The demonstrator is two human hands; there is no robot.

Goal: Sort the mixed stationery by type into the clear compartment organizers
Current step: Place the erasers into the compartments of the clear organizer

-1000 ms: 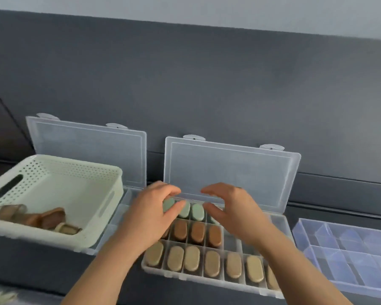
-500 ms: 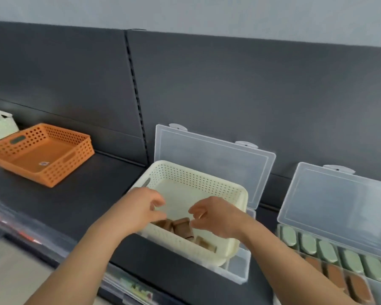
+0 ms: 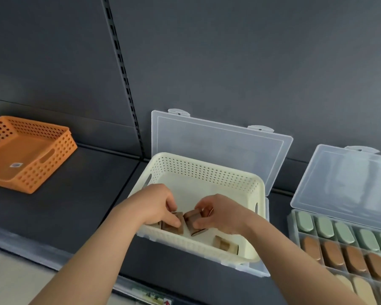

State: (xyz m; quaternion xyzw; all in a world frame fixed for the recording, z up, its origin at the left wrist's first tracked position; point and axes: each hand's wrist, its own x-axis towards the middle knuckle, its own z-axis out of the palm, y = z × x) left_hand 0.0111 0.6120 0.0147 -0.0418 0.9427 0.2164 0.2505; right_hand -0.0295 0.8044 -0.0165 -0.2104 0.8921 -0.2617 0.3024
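Note:
A cream perforated basket (image 3: 207, 170) sits on an open clear organizer (image 3: 218, 139) at the shelf's middle. Several brown erasers lie in its near end. My left hand (image 3: 156, 205) reaches in and grips one brown eraser (image 3: 174, 227) with curled fingers. My right hand (image 3: 218, 214) pinches a second brown eraser (image 3: 191, 219) beside it. A third brown eraser (image 3: 224, 244) lies loose near the basket's front right corner. To the right, another open clear organizer (image 3: 343, 183) holds rows of green, brown and tan oval erasers in its compartments.
An orange perforated tray (image 3: 29, 155) stands at the left on the dark shelf (image 3: 79, 194). A dark back panel with a slotted upright (image 3: 121, 71) rises behind. The shelf's front edge carries a label strip (image 3: 150, 293).
The view swung left from the filled organizer to the cream basket. Both hands left the organizer, reached into the basket and closed on brown erasers.

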